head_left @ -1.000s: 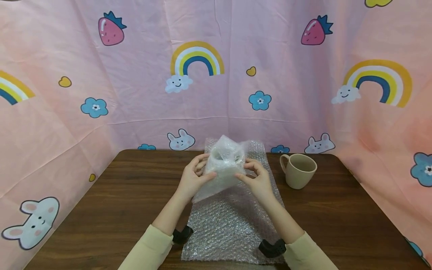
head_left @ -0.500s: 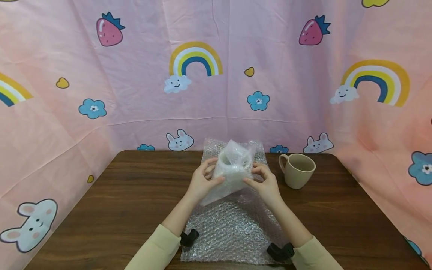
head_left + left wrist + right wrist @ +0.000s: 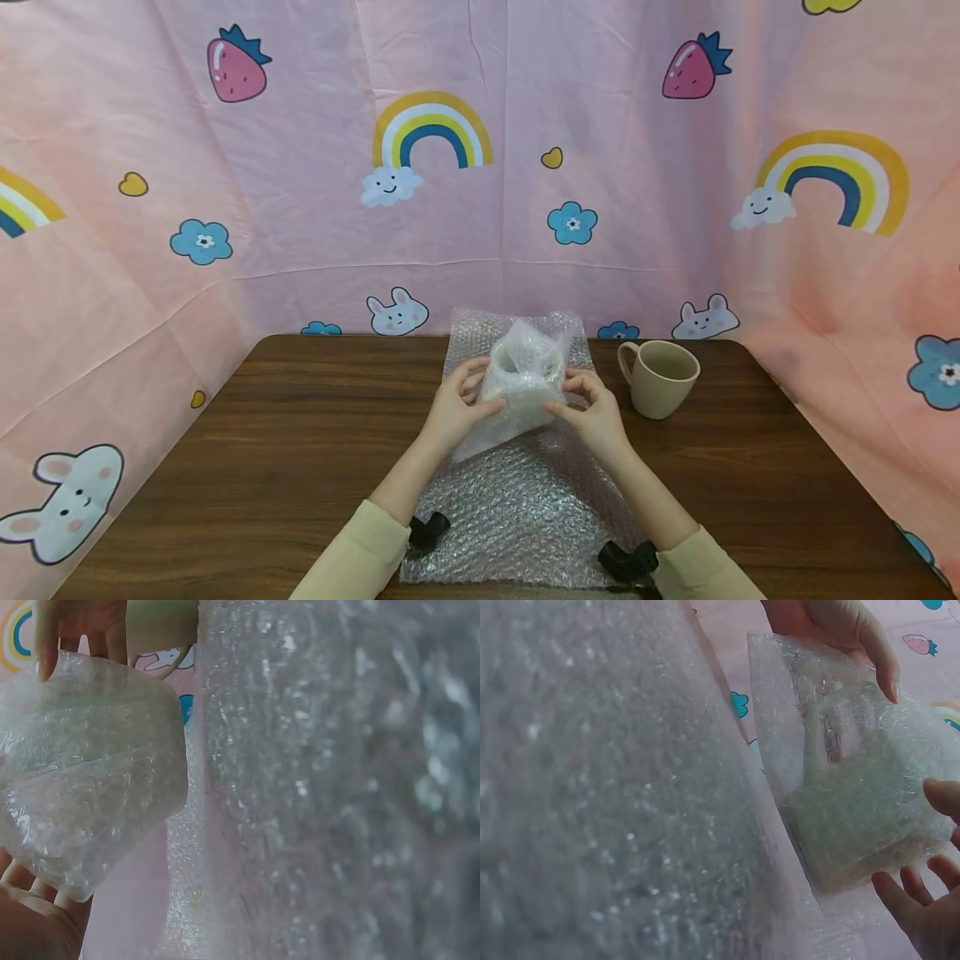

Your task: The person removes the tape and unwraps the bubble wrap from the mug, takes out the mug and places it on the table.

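A pale green mug wrapped in bubble wrap point(image 3: 525, 392) is held up between both hands. Its rim and round opening show faintly through the film in the head view, and a handle shape shows in the right wrist view point(image 3: 847, 750). My left hand point(image 3: 453, 408) grips its left side, thumb in front and fingers behind. On the right side my right hand point(image 3: 596, 412) holds it the same way. A loose corner of wrap hangs down at the lower left. Beneath lies a long flat sheet of bubble wrap point(image 3: 525, 525).
A beige mug point(image 3: 662, 387) stands upright on the dark wooden table point(image 3: 315, 450) at the back right, handle to the left. A pink printed cloth point(image 3: 315, 167) hangs behind and at both sides. Black wrist cameras point(image 3: 628, 562) stick out below the forearms.
Both hands have carried the wrapped mug a little to the right and lower, toward the sheet. Their grip stays the same, and the beige mug has not been moved.
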### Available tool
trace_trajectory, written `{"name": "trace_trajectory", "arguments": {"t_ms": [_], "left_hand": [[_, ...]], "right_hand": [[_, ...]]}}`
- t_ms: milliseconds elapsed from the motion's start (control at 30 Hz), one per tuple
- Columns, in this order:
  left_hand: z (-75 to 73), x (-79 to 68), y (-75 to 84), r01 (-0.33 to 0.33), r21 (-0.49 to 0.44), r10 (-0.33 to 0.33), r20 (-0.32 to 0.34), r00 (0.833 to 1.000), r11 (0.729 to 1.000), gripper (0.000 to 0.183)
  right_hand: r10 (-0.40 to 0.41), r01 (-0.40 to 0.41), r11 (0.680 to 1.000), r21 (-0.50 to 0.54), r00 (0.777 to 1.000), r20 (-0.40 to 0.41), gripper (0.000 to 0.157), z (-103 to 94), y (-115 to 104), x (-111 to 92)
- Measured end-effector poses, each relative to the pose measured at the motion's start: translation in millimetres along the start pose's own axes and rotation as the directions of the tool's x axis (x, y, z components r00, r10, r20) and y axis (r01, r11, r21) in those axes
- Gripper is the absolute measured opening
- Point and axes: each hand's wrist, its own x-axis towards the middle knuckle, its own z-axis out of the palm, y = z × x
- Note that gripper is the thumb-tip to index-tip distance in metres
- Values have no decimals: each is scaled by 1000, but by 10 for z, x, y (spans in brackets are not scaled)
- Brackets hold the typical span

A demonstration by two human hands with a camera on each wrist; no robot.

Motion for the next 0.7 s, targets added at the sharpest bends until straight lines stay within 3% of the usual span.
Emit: {"name": "trace_trajectory", "arguments": {"t_ms": [267,500,700], "left_hand": [[-4,7,-67,8,31,-8,-1,1000,999,63],[-18,8,-104,41,-23,-40,23,999,999,64],[-33,22,-140,46,-13,-45,22,999,999,64]], "right_hand": [[16,-16,1000,-6,1000,7,27,10,61,0],[27,-27,1000,8,1000,6,27,28,97,1],[33,-34,999,20,999,28,26,32,127,13]]}}
